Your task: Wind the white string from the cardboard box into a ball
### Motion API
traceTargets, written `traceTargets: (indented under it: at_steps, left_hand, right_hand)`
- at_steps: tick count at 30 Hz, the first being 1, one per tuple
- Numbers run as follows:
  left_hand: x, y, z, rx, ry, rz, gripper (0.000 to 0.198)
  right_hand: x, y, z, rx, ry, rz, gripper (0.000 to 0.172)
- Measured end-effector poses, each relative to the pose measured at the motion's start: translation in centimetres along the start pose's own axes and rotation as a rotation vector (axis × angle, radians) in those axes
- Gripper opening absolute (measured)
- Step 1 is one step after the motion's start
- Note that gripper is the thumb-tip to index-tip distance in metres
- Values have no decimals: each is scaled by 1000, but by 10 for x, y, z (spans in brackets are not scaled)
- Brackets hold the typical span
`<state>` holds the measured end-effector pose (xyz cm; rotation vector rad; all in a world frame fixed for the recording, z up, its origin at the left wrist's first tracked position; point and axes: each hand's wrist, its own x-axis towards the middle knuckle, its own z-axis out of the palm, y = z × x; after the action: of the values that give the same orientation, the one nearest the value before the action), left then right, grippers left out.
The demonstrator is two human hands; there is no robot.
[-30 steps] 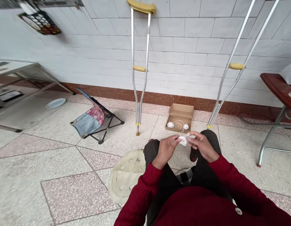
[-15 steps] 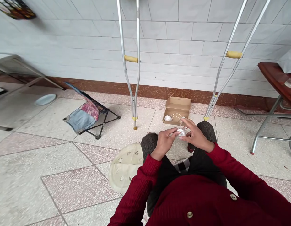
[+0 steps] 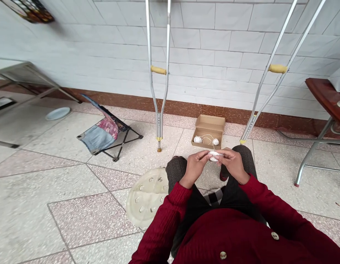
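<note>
Left grip (image 3: 195,168): narrow, fingertips pinching the left end of the white string bundle (image 3: 215,157)
Right grip (image 3: 234,165): narrow, fingertips pressed on the bundle's right end
Bundle's lie: between both grips, long axis roughly side to side, neither grip clearly nearer
Cardboard box (image 3: 208,132): open on the floor, just ahead of both grips
String balls (image 3: 197,139): two inside the box, joined by loose string
Crutch (image 3: 158,70): upright, ahead and left of the left grip
Other crutch (image 3: 277,68): upright, ahead and right of the right grip
</note>
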<state>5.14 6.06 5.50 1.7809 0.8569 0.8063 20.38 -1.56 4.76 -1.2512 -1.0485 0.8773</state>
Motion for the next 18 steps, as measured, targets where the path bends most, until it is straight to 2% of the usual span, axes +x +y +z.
traceTargets:
  at_steps: [3,5,9,12,15,18]
  left_hand:
    - [-1,-1,-5,-30,-169,-19,28]
    - [-1,0,-13,32,-241,-4,27]
    - [10,7,-35,319,-186,174,26]
    - [24,11,-41,370,-109,245,22]
    - [27,7,-27,238,-155,194,27]
    - [12,-4,1,185,-250,138,34]
  right_hand:
    - [8,1,-4,66,51,41,26]
    - [15,5,-11,78,78,47,24]
    - [18,10,-17,-57,58,-7,23]
    - [5,1,-9,-129,-29,-39,20]
    - [-2,-16,0,-109,-52,-69,17]
    - [11,-20,-2,-121,38,-120,17]
